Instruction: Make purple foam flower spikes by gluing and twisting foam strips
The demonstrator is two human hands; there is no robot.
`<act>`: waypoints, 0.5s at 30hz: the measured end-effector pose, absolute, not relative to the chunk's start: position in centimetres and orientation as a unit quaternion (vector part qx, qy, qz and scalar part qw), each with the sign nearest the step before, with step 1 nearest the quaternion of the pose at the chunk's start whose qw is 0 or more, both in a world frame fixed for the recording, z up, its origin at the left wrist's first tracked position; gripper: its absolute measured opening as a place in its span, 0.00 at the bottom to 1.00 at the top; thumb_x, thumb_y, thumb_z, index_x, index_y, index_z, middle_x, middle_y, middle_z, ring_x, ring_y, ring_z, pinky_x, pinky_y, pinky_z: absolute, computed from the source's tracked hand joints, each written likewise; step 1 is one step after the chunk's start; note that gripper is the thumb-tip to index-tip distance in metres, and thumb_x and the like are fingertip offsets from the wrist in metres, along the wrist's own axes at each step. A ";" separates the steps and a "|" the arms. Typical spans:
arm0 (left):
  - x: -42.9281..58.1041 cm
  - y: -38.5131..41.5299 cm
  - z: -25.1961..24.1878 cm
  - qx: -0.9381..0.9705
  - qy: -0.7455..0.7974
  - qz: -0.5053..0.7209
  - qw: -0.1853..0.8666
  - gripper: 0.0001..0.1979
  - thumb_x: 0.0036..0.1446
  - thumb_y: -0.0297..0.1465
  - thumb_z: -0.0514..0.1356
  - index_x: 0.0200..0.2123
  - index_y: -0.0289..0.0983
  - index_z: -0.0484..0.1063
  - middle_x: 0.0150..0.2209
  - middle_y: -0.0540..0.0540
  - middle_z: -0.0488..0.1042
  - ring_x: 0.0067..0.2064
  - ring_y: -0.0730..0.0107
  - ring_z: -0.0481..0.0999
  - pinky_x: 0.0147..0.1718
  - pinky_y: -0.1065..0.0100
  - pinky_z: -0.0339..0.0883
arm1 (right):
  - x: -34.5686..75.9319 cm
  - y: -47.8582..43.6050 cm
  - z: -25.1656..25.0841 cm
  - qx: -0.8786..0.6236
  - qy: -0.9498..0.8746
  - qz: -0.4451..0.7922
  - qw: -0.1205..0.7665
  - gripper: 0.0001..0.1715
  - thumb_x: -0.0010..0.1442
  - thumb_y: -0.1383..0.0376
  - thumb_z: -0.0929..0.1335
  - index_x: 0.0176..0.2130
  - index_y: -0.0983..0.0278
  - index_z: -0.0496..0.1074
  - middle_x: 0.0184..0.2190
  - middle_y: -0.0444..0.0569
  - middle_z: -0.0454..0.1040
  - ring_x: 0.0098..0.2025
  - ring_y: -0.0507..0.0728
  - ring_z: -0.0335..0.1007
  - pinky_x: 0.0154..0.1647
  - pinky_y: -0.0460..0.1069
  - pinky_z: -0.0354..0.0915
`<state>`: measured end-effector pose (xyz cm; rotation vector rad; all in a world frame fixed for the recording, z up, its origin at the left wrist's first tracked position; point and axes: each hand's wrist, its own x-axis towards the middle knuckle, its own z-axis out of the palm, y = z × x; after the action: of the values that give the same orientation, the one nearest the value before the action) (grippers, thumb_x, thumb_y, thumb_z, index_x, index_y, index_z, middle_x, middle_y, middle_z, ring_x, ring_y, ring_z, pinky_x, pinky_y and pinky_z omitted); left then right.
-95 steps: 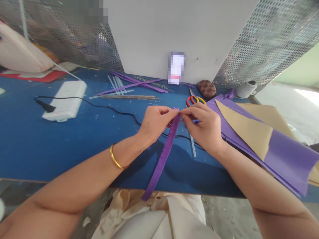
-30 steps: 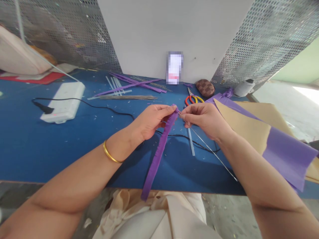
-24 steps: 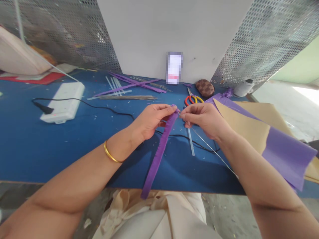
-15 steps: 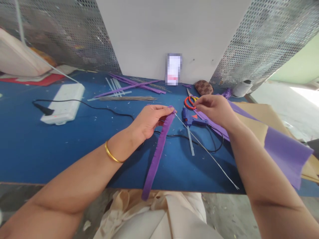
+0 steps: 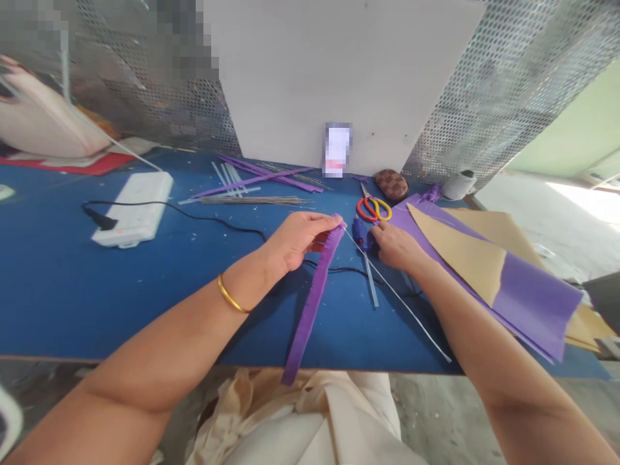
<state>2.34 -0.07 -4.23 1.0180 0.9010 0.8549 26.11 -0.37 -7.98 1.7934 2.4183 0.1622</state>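
Observation:
My left hand (image 5: 303,236) pinches the top end of a purple paper strip (image 5: 312,300) with a finely cut edge. The strip hangs down over the table's front edge. A thin white wire (image 5: 400,296) runs from that pinched end down to the right, its far tip looking split. My right hand (image 5: 394,247) has its fingers closed round the handle of a blue hot glue gun (image 5: 361,230), which lies on the table. Most of the handle is hidden by the hand. A clear glue stick (image 5: 371,281) sticks out from the gun's back end.
Red-and-yellow-handled scissors (image 5: 372,208) lie just beyond the glue gun. Purple and tan paper sheets (image 5: 527,303) cover the right side. Purple strips (image 5: 268,175), spare glue sticks and a wire bundle (image 5: 252,200) lie behind. A white power strip (image 5: 138,210) stands left, its black cord crossing the table.
My right hand has come down from beside the scissors and closed on the glue gun's handle. My left hand still pinches the strip and wire. The view has shifted slightly.

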 end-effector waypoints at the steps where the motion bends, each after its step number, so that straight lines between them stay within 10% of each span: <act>1: 2.3 0.0 -4.3 0.455 0.408 0.386 0.691 0.13 0.42 0.38 0.73 0.28 0.35 0.81 0.24 0.49 0.75 0.25 0.76 0.69 0.26 0.72 0.63 | 26.3 -0.4 -8.2 0.597 0.798 0.058 0.057 0.20 0.52 0.75 0.63 0.46 0.70 0.67 0.45 0.64 0.71 0.43 0.65 0.71 0.37 0.53 0.62; 10: 2.3 0.9 -5.0 0.415 0.422 0.453 0.667 0.12 0.43 0.37 0.72 0.28 0.34 0.80 0.25 0.49 0.74 0.26 0.76 0.70 0.24 0.73 0.63 | 27.9 -2.4 -5.2 0.616 0.617 -0.132 -0.472 0.16 0.60 0.53 0.66 0.36 0.64 0.69 0.23 0.46 0.70 0.22 0.54 0.65 0.26 0.50 0.62; 15: 2.4 1.4 -5.3 0.384 0.439 0.527 0.618 0.12 0.44 0.37 0.72 0.29 0.34 0.80 0.26 0.49 0.74 0.27 0.76 0.70 0.24 0.73 0.63 | 26.8 -5.4 -2.8 0.478 0.591 -0.173 -0.627 0.12 0.61 0.56 0.66 0.34 0.62 0.72 0.26 0.46 0.71 0.23 0.52 0.67 0.24 0.49 0.63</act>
<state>2.36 1.38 -5.26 0.8832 1.0113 1.2123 26.76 -5.36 -2.78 2.7567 3.4093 -0.9986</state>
